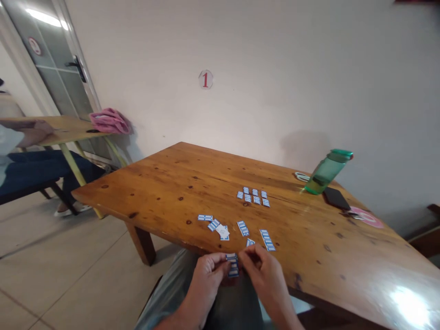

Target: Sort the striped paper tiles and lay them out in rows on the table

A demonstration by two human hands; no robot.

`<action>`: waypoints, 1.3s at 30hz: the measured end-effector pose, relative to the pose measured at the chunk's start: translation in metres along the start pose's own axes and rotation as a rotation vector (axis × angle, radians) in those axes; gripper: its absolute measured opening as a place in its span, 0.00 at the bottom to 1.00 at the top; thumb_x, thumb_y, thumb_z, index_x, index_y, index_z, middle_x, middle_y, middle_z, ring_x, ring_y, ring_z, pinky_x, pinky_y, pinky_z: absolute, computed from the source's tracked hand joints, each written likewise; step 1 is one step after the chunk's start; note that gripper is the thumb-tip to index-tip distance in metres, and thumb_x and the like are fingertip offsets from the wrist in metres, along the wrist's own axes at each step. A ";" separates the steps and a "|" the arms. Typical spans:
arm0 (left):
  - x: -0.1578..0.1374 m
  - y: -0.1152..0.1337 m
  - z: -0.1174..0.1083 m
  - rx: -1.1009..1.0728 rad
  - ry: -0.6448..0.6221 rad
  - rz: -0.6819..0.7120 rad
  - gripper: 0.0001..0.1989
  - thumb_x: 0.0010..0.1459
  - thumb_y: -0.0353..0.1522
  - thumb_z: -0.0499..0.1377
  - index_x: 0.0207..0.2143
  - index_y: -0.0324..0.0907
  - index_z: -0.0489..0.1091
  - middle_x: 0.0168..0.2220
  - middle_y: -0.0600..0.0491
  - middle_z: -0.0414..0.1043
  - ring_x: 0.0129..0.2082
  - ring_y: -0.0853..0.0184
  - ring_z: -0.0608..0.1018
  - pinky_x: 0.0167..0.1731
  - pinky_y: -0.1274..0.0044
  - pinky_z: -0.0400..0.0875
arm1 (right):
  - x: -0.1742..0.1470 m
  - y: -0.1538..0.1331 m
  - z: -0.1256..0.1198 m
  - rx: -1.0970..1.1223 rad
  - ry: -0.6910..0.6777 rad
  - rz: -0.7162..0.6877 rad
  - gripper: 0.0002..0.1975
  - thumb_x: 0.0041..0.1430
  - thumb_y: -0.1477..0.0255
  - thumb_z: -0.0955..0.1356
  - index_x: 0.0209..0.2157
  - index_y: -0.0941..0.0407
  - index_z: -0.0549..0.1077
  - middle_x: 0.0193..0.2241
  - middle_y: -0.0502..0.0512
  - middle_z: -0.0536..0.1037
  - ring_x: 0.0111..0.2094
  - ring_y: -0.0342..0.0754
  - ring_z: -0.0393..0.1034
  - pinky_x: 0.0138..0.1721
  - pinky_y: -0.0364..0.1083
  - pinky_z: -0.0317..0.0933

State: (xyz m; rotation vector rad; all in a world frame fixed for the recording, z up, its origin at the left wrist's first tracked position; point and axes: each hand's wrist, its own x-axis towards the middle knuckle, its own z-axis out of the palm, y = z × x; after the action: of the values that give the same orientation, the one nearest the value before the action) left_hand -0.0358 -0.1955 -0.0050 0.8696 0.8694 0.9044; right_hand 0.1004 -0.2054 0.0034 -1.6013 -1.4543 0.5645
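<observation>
- Wooden tabletop (206, 183) before us.
- Our left hand (208, 277) pinches a blue-and-white strip (233, 266), long axis running away from us.
- Our right hand (264, 270) is just beside it, grip unclear.

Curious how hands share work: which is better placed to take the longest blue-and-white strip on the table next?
Probably the right hand: it is nearer that strip, while the left hand is farther off and holds another piece.

Held strip (233, 266): partly covered by the left hand (206, 277), print too tiny to read!
Right hand (264, 270): touching that strip or not? Can't tell.
Seated person (27, 166): sliced off by the left edge!
Dark red object (417, 2): clipped at upper right, no telling what.
</observation>
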 end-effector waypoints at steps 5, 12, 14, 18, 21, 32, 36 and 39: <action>-0.004 0.005 -0.006 -0.071 0.052 -0.027 0.22 0.32 0.45 0.67 0.26 0.36 0.74 0.24 0.49 0.75 0.27 0.64 0.76 0.31 0.74 0.68 | 0.052 0.010 -0.016 -0.529 0.049 -0.083 0.10 0.55 0.67 0.62 0.23 0.56 0.68 0.25 0.56 0.73 0.29 0.49 0.67 0.30 0.44 0.54; -0.006 0.005 -0.009 -0.084 0.067 -0.049 0.25 0.30 0.47 0.67 0.26 0.36 0.73 0.25 0.49 0.76 0.27 0.63 0.77 0.31 0.74 0.68 | 0.073 0.011 0.001 -0.645 -0.042 0.008 0.05 0.50 0.71 0.64 0.23 0.56 0.67 0.26 0.55 0.72 0.31 0.48 0.65 0.28 0.43 0.49; -0.005 0.004 -0.009 -0.096 0.069 -0.050 0.25 0.29 0.47 0.67 0.26 0.37 0.73 0.25 0.49 0.76 0.27 0.63 0.77 0.30 0.74 0.68 | 0.078 0.015 0.003 -0.604 -0.052 0.011 0.03 0.48 0.73 0.64 0.22 0.56 0.66 0.24 0.53 0.72 0.29 0.46 0.65 0.27 0.42 0.49; 0.000 -0.001 -0.012 -0.112 0.079 -0.068 0.27 0.25 0.48 0.67 0.25 0.37 0.73 0.23 0.49 0.76 0.26 0.63 0.77 0.28 0.75 0.68 | 0.088 0.023 0.003 -0.492 -0.075 0.006 0.03 0.43 0.74 0.65 0.20 0.55 0.65 0.21 0.50 0.71 0.25 0.45 0.63 0.26 0.41 0.49; 0.004 -0.005 -0.014 -0.126 0.086 -0.068 0.27 0.24 0.49 0.67 0.23 0.37 0.73 0.23 0.49 0.76 0.25 0.62 0.77 0.26 0.76 0.68 | 0.092 0.024 0.002 -0.382 -0.104 0.011 0.05 0.44 0.73 0.64 0.18 0.55 0.65 0.17 0.48 0.69 0.22 0.43 0.62 0.24 0.40 0.49; -0.005 0.008 -0.013 -0.188 0.102 -0.068 0.23 0.30 0.44 0.68 0.27 0.36 0.72 0.27 0.47 0.77 0.30 0.61 0.78 0.28 0.76 0.70 | 0.085 0.012 -0.007 -0.035 -0.055 0.095 0.15 0.47 0.63 0.60 0.13 0.55 0.58 0.12 0.43 0.53 0.16 0.39 0.47 0.18 0.41 0.40; -0.005 0.011 -0.013 -0.224 0.111 -0.034 0.21 0.33 0.42 0.68 0.27 0.37 0.73 0.28 0.47 0.77 0.30 0.61 0.78 0.29 0.76 0.70 | 0.052 -0.003 -0.004 0.131 -0.113 0.097 0.18 0.49 0.58 0.62 0.15 0.56 0.60 0.14 0.43 0.55 0.18 0.39 0.48 0.19 0.40 0.44; -0.005 0.015 -0.011 -0.235 0.091 0.007 0.19 0.36 0.41 0.67 0.28 0.36 0.74 0.27 0.47 0.77 0.29 0.63 0.77 0.29 0.76 0.70 | 0.020 -0.012 0.003 0.499 -0.120 0.231 0.17 0.46 0.58 0.67 0.19 0.57 0.65 0.14 0.42 0.57 0.17 0.38 0.48 0.19 0.39 0.45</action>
State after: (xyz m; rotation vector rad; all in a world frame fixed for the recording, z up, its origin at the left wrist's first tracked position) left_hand -0.0517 -0.1922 0.0058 0.6326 0.8195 1.0362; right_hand 0.0958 -0.1863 0.0161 -1.3537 -1.1003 1.0793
